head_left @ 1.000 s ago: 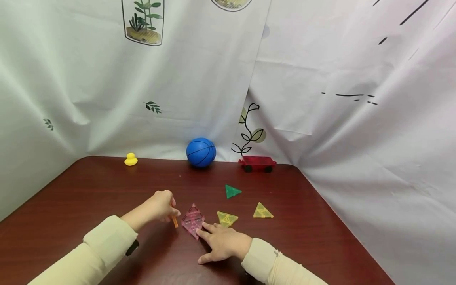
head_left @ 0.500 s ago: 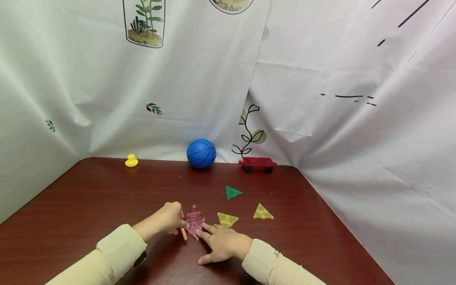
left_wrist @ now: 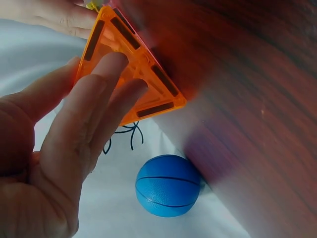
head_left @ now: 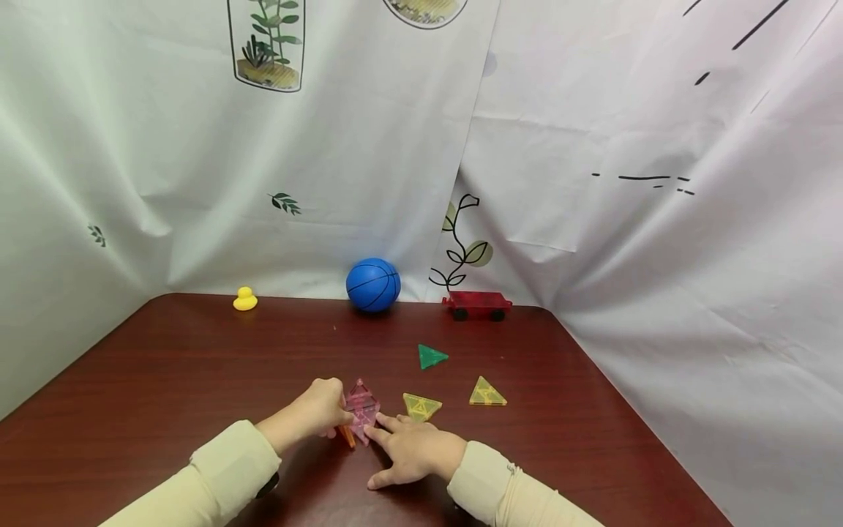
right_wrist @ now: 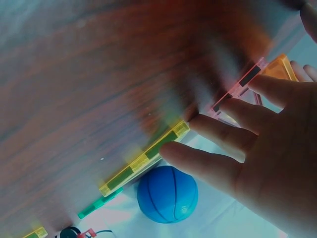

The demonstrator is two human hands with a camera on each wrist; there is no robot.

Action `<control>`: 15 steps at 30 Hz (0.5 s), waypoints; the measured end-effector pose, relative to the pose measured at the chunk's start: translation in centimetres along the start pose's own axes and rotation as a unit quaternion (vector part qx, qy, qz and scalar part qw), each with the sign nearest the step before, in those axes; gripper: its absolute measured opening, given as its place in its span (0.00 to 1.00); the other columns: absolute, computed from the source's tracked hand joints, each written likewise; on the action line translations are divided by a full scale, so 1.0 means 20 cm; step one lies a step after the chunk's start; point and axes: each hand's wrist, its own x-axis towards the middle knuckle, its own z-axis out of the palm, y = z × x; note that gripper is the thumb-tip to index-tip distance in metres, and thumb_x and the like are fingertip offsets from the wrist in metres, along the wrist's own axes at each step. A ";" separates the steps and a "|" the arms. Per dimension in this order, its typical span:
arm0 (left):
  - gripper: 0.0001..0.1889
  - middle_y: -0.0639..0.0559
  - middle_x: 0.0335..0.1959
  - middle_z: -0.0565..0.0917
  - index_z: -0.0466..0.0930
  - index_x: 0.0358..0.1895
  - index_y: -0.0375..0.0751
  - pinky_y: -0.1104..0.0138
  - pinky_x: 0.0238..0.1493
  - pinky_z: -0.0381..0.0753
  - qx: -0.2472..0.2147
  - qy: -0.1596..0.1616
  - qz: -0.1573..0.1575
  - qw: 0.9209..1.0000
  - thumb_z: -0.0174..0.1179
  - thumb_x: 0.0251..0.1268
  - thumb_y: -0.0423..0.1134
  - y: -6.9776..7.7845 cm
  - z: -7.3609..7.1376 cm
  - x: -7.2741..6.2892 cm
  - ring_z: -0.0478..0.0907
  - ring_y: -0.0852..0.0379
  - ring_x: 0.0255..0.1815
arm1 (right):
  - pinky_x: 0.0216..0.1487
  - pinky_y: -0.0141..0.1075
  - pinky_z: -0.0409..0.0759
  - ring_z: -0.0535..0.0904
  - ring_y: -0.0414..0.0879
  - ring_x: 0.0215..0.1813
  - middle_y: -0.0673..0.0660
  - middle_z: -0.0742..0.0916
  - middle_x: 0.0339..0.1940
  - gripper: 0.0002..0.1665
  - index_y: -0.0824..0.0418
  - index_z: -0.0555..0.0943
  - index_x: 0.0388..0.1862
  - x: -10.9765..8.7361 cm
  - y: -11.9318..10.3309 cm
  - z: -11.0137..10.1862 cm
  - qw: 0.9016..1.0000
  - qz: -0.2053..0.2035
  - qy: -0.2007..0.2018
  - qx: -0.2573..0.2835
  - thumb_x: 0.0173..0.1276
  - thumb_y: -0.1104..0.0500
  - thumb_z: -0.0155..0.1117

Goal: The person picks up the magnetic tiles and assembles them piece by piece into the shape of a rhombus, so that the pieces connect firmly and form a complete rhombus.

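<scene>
In the head view two pink triangular magnetic tiles [head_left: 361,401] lie together as a diamond on the table. My left hand [head_left: 319,410] pinches an orange triangular magnetic tile [left_wrist: 161,96] between thumb and fingers. That tile stands on edge, tilted, against the diamond's lower left side. My right hand [head_left: 415,448] lies with fingers spread, its fingertips on the diamond's lower right edge. Just behind this hand is a yellow triangular tile [head_left: 420,407], near its fingers in the right wrist view.
Farther right lies a second yellow triangular tile [head_left: 487,393]; a green one [head_left: 431,356] is behind. Along the back edge of the dark red table [head_left: 165,359] stand a yellow rubber duck [head_left: 245,299], a blue ball [head_left: 373,285] and a red wheeled base [head_left: 477,302]. A white curtain [head_left: 369,146] hangs behind.
My left hand has moved right and toward me, bringing the orange tile from beside the pink diamond up against its left edge. The right hand has stayed in place.
</scene>
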 end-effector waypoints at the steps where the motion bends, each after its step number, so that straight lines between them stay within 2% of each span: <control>1: 0.12 0.49 0.12 0.73 0.70 0.20 0.35 0.71 0.10 0.70 0.001 0.001 0.000 1.000 0.67 0.43 0.33 0.00 0.00 0.00 0.72 0.61 0.07 | 0.56 0.41 0.61 0.57 0.49 0.64 0.45 0.59 0.66 0.43 0.40 0.56 0.65 0.00 0.00 0.00 1.000 0.000 0.002 -0.001 0.52 0.28 0.49; 7: 0.11 0.50 0.11 0.73 0.71 0.18 0.35 0.71 0.10 0.70 0.004 0.002 0.002 1.000 0.66 0.45 0.33 0.02 0.02 -0.01 0.72 0.61 0.07 | 0.56 0.41 0.61 0.58 0.51 0.63 0.46 0.60 0.66 0.43 0.41 0.57 0.65 0.00 0.00 0.01 1.000 0.000 0.015 -0.004 0.51 0.29 0.50; 15: 0.13 0.50 0.10 0.74 0.71 0.13 0.38 0.71 0.10 0.70 0.009 0.005 0.006 1.000 0.65 0.46 0.34 0.04 0.03 -0.01 0.72 0.61 0.07 | 0.56 0.41 0.60 0.57 0.50 0.63 0.46 0.59 0.66 0.43 0.41 0.56 0.66 0.00 0.01 0.01 1.000 -0.006 0.011 0.006 0.52 0.29 0.50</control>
